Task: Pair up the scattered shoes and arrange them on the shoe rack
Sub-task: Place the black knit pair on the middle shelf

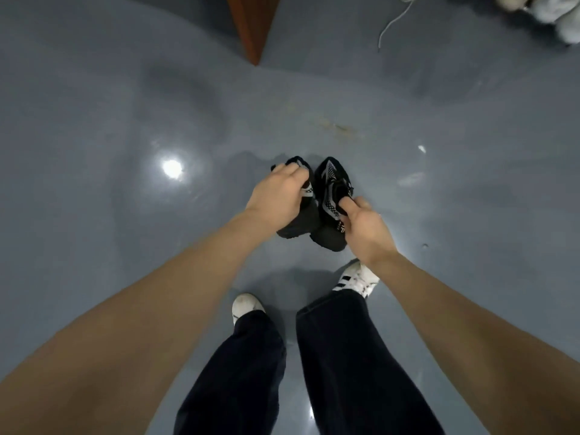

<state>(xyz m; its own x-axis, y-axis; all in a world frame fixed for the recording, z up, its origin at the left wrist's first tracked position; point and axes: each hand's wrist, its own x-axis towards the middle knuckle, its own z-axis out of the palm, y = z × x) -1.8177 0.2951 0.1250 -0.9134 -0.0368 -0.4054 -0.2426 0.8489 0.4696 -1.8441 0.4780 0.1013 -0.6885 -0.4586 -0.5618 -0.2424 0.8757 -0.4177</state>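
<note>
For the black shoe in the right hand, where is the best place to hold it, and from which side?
Grip the black shoe at its collar opening, coming from above at the heel end. Its toe points away and the opening faces up, so a thumb can hook inside, as the right hand does now. The left hand holds its mate over the top.

Two black knit shoes with grey-white patterned bands held side by side above grey floor [94, 120], toes pointed away, heels nearer. Left black shoe [301, 211] gripped over its top by left hand [276, 196], upper largely hidden. Right black shoe [329, 196] pinched at collar by right hand [364, 227], laces and patterned side seen. Both shoes touching along inner sides. Pale shoes [549, 14] with trailing lace lying on floor, well apart, at far right.
</note>
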